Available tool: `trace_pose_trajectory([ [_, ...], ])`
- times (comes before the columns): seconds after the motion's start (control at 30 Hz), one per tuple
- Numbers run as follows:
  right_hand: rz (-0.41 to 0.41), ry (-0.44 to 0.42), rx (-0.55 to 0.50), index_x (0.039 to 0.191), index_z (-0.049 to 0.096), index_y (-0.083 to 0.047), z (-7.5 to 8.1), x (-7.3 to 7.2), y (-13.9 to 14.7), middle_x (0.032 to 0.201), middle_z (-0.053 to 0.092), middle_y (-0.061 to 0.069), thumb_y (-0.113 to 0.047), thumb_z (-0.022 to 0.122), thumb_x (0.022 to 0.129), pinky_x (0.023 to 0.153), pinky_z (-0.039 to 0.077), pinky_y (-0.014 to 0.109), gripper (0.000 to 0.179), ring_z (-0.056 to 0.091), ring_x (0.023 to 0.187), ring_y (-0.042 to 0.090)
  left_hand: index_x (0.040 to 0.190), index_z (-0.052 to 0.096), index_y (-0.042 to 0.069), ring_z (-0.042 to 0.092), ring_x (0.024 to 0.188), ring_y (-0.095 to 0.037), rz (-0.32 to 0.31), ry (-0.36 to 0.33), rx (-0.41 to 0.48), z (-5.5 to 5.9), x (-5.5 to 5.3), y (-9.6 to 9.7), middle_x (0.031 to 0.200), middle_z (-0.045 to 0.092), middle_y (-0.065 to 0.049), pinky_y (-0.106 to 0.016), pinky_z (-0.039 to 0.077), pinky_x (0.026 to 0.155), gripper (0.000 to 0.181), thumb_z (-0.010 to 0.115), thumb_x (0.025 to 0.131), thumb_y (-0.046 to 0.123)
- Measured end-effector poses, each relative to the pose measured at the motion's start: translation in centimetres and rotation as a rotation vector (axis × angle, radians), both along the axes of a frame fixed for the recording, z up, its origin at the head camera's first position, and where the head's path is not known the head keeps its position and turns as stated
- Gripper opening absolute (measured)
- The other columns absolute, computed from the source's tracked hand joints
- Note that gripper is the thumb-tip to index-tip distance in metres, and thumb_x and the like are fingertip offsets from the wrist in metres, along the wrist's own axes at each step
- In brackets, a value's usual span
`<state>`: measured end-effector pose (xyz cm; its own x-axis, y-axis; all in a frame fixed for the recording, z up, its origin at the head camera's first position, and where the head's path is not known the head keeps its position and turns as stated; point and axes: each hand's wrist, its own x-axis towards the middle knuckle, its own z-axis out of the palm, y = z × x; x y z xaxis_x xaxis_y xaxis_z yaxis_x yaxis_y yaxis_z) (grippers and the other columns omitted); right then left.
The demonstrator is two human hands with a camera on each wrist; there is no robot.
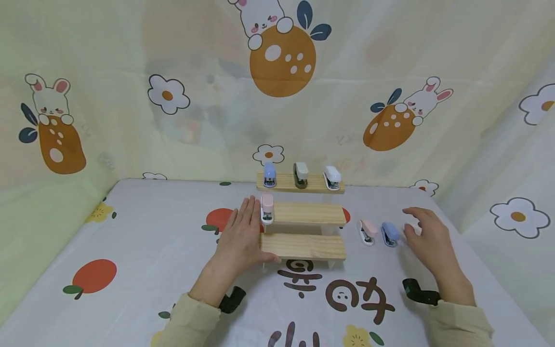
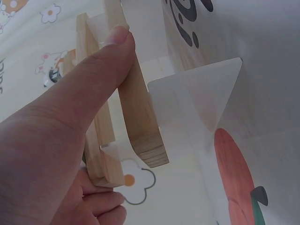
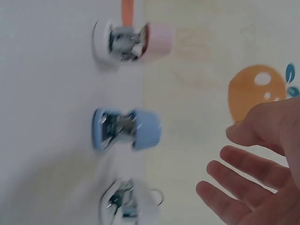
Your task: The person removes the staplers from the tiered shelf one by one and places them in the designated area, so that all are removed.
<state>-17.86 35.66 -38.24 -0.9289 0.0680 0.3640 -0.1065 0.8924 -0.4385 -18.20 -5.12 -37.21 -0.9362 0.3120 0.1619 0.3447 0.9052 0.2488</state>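
A stepped wooden rack holds small staplers. My left hand (image 1: 243, 236) lies along its left end, fingers extended, thumb at the front of the lowest board (image 1: 303, 246). On the middle board (image 1: 310, 213), a pink stapler (image 1: 267, 208) sits beside those fingers. The back board (image 1: 314, 183) carries a blue stapler (image 1: 270, 174), a grey stapler (image 1: 300, 174) and a white stapler (image 1: 332, 177). Right of the rack, my right hand (image 1: 429, 241) hovers with nothing in its loosely bent fingers. Near it stand another pink stapler (image 1: 367, 231), another blue stapler (image 1: 390, 234) and a pale stapler (image 3: 126, 204).
Clear plastic supports (image 2: 197, 93) hold up the boards. A white printed cloth (image 1: 151, 241) covers the table, and a patterned curtain (image 1: 208, 130) rises behind and at both sides. Dark wrist cameras (image 1: 420, 293) sit by the sleeves.
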Motion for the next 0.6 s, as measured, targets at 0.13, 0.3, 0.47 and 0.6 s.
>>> trace_pose_trajectory([
  [0.13, 0.014, 0.064, 0.001, 0.127, 0.058, 0.004, 0.8, 0.1, -1.3, 0.132, 0.051, 0.033, 0.000, 0.056, 0.093, 0.082, 0.050, 0.067, 0.034, 0.054, 0.106, 0.050, 0.156, 0.017, -0.003, 0.015, 0.154, -0.031, 0.004, -0.003, -0.009, 0.0, 0.0, 0.0, 0.165, 0.017, -0.018, -0.046, 0.020, 0.126, 0.140, 0.087, 0.056, 0.066],
  [0.3, 0.042, 0.074, 0.011, 0.127, 0.059, 0.003, 1.5, 0.2, -2.7, 0.132, 0.052, 0.032, 0.000, 0.059, 0.093, 0.084, 0.051, 0.066, 0.034, 0.054, 0.108, 0.049, 0.157, 0.016, -0.002, 0.015, 0.155, -0.031, 0.005, -0.003, -0.014, 0.0, 0.0, 0.0, 0.166, 0.016, -0.017, -0.046, 0.020, 0.126, 0.141, 0.087, 0.056, 0.066],
  [0.47, 0.081, 0.091, 0.018, 0.127, 0.060, 0.002, 2.4, 0.5, -4.3, 0.133, 0.054, 0.029, 0.000, 0.061, 0.092, 0.085, 0.052, 0.064, 0.035, 0.055, 0.108, 0.045, 0.157, 0.015, -0.002, 0.015, 0.155, -0.031, 0.007, -0.008, -0.015, 0.0, 0.0, 0.0, 0.166, 0.016, -0.017, -0.046, 0.020, 0.126, 0.141, 0.087, 0.056, 0.066],
  [0.6, 0.129, 0.127, 0.012, 0.126, 0.061, 0.000, 2.8, 0.8, -5.7, 0.132, 0.056, 0.025, 0.001, 0.063, 0.091, 0.090, 0.051, 0.064, 0.035, 0.055, 0.113, 0.043, 0.157, 0.014, -0.002, 0.015, 0.155, -0.031, 0.007, -0.017, -0.014, 0.0, 0.0, 0.0, 0.166, 0.016, -0.017, -0.046, 0.020, 0.126, 0.141, 0.087, 0.056, 0.066],
])
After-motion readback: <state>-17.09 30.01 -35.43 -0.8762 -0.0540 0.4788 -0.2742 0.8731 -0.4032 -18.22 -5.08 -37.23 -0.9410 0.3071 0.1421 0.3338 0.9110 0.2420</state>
